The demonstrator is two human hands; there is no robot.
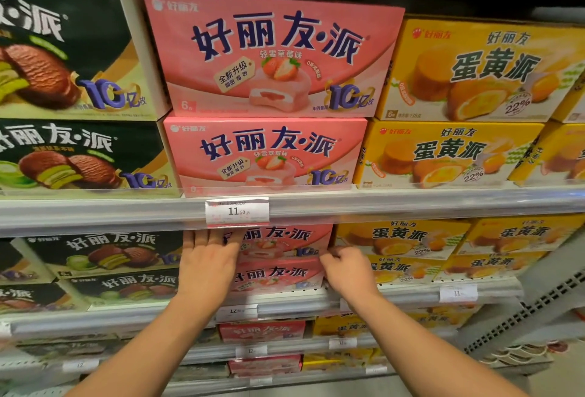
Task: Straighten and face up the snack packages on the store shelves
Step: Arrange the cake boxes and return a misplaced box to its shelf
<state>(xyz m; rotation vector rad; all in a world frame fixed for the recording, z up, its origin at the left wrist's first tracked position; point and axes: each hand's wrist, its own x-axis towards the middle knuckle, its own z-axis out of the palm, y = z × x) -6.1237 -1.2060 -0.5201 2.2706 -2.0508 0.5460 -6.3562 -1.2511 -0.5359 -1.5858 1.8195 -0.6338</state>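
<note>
Two pink strawberry pie boxes are stacked on the second shelf down: the upper pink box (285,239) and the lower pink box (278,276). My left hand (207,265) lies flat against the left end of the upper box, fingers reaching under the shelf rail. My right hand (346,270) pinches the right edge of the same stack, between the pink boxes and the yellow ones. Higher up, two larger pink boxes (272,57) stand stacked and facing front, the top one sitting further left than the one beneath.
Dark green matcha pie boxes (104,254) fill the left of each shelf and yellow egg-yolk pie boxes (405,238) the right. A clear shelf rail with a price tag (237,211) runs just above my hands. More shelves with pink and yellow boxes lie below.
</note>
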